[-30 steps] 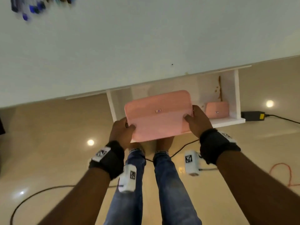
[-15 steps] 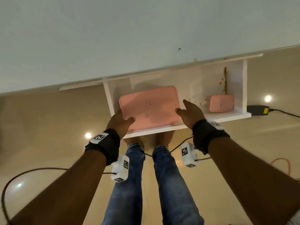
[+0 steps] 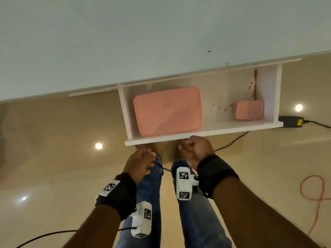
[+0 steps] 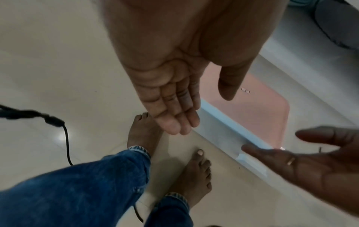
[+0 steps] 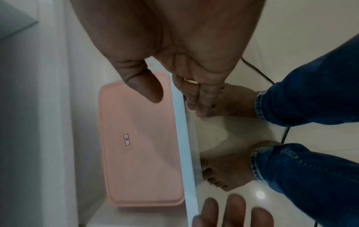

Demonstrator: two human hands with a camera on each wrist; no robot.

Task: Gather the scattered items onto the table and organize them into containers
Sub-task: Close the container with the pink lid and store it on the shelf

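A large pink lidded box [image 3: 167,111] lies flat in the left end of the white shelf [image 3: 232,127] under the table; it also shows in the wrist views [image 4: 258,107] [image 5: 139,145]. A small pink box [image 3: 249,112] sits at the shelf's right end. My left hand [image 3: 143,161] hangs in front of the shelf's edge, fingers relaxed, holding nothing [image 4: 174,119]. My right hand [image 3: 189,148] is just below the shelf's front lip, loosely curled and also holding nothing [image 5: 192,95].
The white table top [image 3: 125,42] fills the upper view. My bare feet and jeans [image 3: 197,221] stand right at the shelf. A black power adapter [image 3: 291,121] and cables lie on the tiled floor, with an orange cord [image 3: 312,187] at the right.
Both hands let go of the large pink box, left it on the shelf and pulled back toward me. The camera has tilted down and closer.
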